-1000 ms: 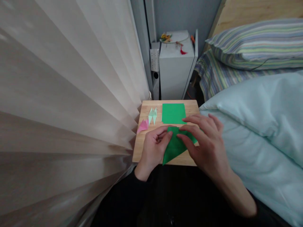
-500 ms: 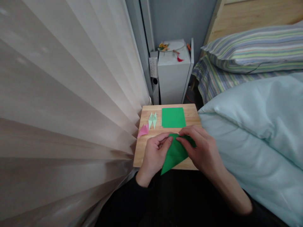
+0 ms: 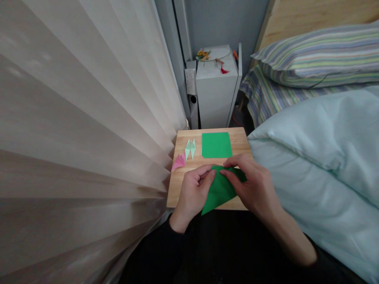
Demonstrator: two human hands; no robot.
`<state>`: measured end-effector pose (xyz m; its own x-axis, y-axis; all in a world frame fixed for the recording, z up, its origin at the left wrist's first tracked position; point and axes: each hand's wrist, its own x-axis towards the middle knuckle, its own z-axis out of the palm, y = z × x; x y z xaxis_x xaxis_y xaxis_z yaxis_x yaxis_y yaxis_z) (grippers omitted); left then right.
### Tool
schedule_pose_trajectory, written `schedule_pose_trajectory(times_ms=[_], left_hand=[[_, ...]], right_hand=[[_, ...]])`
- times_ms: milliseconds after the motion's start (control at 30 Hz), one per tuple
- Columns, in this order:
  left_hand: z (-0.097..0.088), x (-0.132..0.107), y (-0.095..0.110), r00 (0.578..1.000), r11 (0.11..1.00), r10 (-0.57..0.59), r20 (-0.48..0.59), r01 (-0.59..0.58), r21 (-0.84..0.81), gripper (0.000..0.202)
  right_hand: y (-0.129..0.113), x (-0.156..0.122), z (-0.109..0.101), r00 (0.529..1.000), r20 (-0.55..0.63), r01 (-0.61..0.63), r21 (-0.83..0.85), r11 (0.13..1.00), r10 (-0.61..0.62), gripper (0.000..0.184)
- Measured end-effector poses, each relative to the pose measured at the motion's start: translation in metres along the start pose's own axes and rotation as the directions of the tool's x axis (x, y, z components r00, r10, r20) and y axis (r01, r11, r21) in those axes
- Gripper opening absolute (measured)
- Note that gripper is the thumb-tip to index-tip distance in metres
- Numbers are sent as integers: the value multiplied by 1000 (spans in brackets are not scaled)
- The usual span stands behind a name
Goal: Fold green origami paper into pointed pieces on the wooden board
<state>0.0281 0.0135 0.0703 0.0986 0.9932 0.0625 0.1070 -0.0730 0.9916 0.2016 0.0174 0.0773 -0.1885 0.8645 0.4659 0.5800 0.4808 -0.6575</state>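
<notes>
A folded green sheet of origami paper [image 3: 219,191] is held up over the near part of a small wooden table [image 3: 176,189], one pointed corner hanging toward my body. My left hand [image 3: 194,187] pinches its upper left edge between thumb and fingers. At the top edge, my right hand [image 3: 251,177] grips the paper with thumb and forefinger, close to the left fingertips. Beyond my hands lies a stack of square green paper [image 3: 216,145]. Left of that stack are a pale green folded paper piece [image 3: 190,149] and a pink folded paper piece [image 3: 179,161].
A pleated curtain [image 3: 89,118] hangs close along the left. Behind the table stands a white cabinet [image 3: 216,98] with small ornaments, including a red tassel [image 3: 224,70]. To the right is a bed with a light blue quilt [image 3: 319,157] and a striped pillow [image 3: 319,57].
The view has shifted very slightly, so the scene sits a little higher. Both hands keep their hold on the green paper with almost no visible movement.
</notes>
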Motion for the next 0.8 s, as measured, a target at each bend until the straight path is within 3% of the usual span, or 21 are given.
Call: schedule_pose_trajectory(times_ms=[200, 800], left_hand=[[0, -1, 0, 999, 999, -30, 11, 30, -12, 23], [2, -4, -3, 994, 980, -102, -36, 94, -177, 25]], right_hand=[[0, 1, -1, 999, 44, -24, 36, 999, 22, 8], [-3, 0, 1, 997, -8, -77, 57, 995, 78, 6]])
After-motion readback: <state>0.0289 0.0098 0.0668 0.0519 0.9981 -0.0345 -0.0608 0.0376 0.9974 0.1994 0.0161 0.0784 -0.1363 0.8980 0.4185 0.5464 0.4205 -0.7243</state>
